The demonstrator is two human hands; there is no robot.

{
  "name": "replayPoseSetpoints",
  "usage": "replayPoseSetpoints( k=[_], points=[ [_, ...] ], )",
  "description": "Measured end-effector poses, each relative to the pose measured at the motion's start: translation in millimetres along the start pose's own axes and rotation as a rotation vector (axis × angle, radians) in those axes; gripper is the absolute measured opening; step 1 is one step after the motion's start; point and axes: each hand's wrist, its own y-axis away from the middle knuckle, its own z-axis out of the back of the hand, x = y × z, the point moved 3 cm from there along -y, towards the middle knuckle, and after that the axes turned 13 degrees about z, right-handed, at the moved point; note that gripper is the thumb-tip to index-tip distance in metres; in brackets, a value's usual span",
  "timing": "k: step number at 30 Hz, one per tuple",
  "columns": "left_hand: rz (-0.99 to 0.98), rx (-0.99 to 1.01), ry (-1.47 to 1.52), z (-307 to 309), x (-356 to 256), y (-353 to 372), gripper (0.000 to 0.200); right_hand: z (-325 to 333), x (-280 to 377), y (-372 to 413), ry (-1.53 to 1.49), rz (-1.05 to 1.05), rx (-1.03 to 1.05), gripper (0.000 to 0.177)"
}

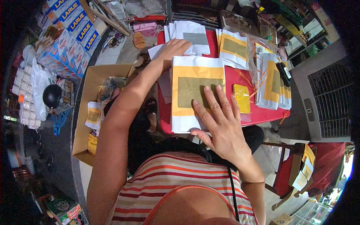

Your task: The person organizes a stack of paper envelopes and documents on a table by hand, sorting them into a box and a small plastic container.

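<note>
The red surface [230,78] sits in a cluttered room, with blue cartons [83,30] piled off to the left and an open cardboard box [80,132] just beside the seated person. The main stack of paper packets [191,92] lies on the near part of the surface, partly under the right hand [219,116], which is spread, its thumb by the near edge. The left hand [175,48] lies over the white packets [199,40] behind, fingers outstretched; whether it pinches one I cannot tell. The step looks like steadying or evening the stack; a next move would call for square edges and no sliding paper. A yellow pack [241,99], loose orange ties [258,90] and the right-hand bundle [267,84] crowd the way sideways
</note>
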Motion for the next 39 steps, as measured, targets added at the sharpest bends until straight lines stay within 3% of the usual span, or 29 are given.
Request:
replayPoseSetpoints(
  k=[4,6,7,9,11,13,14,19,23,24,25,27,29,31,34,36,39],
  points=[
    [-0.03,-0.058,0.035,-1,1,3,0.044,-3,-4,1,-0.028,0.01,-0.017,0.059],
    [0.168,0.013,0.344,5,4,-1,0.036,-1,-4,3,0.011,0.003,-0.003,0.061],
    [0.16,0.02,0.34,3,9,-3,0.036,-2,-5,4,0.008,-0.004,-0.011,0.061],
    [0.133,-0.186,0.576,13,18,-7,0.029,-2,-5,6,-0.027,0.025,-0.029,0.059],
    [0.194,-0.198,0.658,21,16,-2,0.028,0,-5,7,-0.045,0.024,-0.045,0.058],
    [0.478,-0.088,0.886,22,24,3,0.027,0,-4,9,-0.066,0.031,-0.052,0.058],
    [0.478,-0.087,0.883,26,25,6,0.027,0,-5,9,-0.063,0.034,-0.055,0.057],
    [0.485,-0.129,1.482,60,5,24,0.032,0,-2,10,-0.058,0.044,-0.045,0.057],
    [0.354,-0.2,1.611,94,-4,48,0.032,7,-6,13,-0.111,0.053,-0.075,0.057],
    [0.31,-0.27,1.382,111,-17,63,0.032,13,-9,14,-0.163,0.047,-0.106,0.055],
    [0.31,-0.262,1.387,129,-36,75,0.032,20,-18,14,-0.148,0.023,-0.146,0.054],
    [0.416,-0.274,1.032,162,-73,98,0.03,26,-51,20,-0.054,-0.103,-0.323,0.046],
    [0.152,-0.242,0.557,177,-113,120,0.033,19,-105,15,0.071,-0.158,-0.472,0.046],
    [0.007,-0.068,0.172,170,-150,140,0.04,-20,-186,-6,0.33,-0.138,-0.368,0.057],
    [-0.022,0.011,0.317,151,-155,150,0.047,-61,-235,-28,0.493,-0.05,-0.257,0.069],
    [-0.003,0.009,0.339,149,-158,155,0.048,-73,-247,-38,0.616,-0.124,-0.053,0.074],
    [0.011,0.018,0.303,150,-159,156,0.049,-77,-251,-38,0.555,-0.186,0.048,0.071]
  ],
)
